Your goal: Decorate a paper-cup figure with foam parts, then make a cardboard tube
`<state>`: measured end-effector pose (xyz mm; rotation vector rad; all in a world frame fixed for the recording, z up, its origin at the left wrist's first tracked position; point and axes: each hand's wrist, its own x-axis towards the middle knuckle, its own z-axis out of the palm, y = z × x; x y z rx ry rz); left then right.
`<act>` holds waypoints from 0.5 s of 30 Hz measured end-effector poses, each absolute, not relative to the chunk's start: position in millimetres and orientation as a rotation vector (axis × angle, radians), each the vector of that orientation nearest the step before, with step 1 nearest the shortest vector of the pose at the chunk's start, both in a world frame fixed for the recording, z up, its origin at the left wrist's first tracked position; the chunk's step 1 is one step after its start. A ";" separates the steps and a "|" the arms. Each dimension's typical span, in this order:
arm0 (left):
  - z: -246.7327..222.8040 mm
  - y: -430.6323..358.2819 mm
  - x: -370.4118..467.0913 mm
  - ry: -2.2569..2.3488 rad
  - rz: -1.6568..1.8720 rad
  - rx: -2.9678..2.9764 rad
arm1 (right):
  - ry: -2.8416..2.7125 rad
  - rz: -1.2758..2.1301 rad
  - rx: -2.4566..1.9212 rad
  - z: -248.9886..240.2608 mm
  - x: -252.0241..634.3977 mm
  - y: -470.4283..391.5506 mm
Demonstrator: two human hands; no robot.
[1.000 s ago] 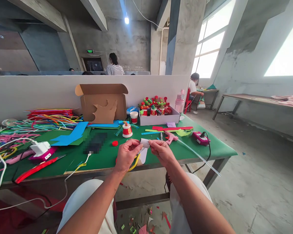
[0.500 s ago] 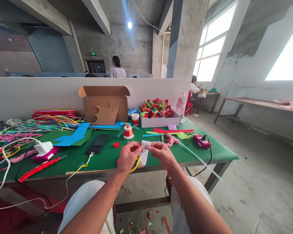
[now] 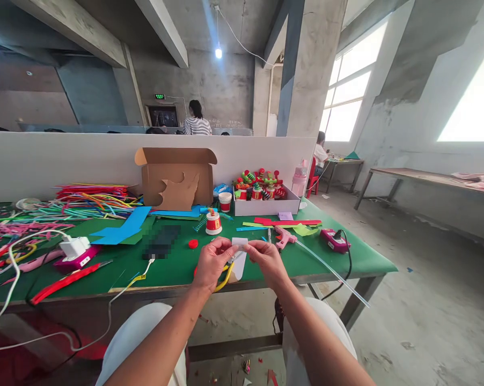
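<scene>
Between them, my left hand point(image 3: 212, 262) and my right hand point(image 3: 266, 260) pinch a small white piece of paper point(image 3: 240, 242), each at one end, above the table's front edge. Both hands are closed, with thumbs and fingertips on the paper. Below my left hand lie scissors with yellow handles point(image 3: 225, 279), partly hidden by it. A white sheet point(image 3: 239, 266) lies under the hands. Just beyond stands a red and white paper cup point(image 3: 213, 223) turned upside down, a coiled strip on its top. A red bottle cap point(image 3: 192, 244) lies left of it.
A pink glue gun point(image 3: 285, 237) with a long clear stick lies at right, near a magenta power socket point(image 3: 335, 240). An open cardboard box point(image 3: 177, 182) and a white tray of decorated cups point(image 3: 266, 207) stand behind. A phone point(image 3: 161, 241) charges at left.
The view has tilted up slightly, so the scene sits lower. Both hands still hold the white paper, and their fingers have shifted a little along it.
</scene>
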<state>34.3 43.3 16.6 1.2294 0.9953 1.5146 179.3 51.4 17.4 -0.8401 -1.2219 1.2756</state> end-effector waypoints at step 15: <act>16.6 43.0 37.4 0.996 1.514 1.074 | -1.282 0.966 -0.834 0.8 171.7 61.3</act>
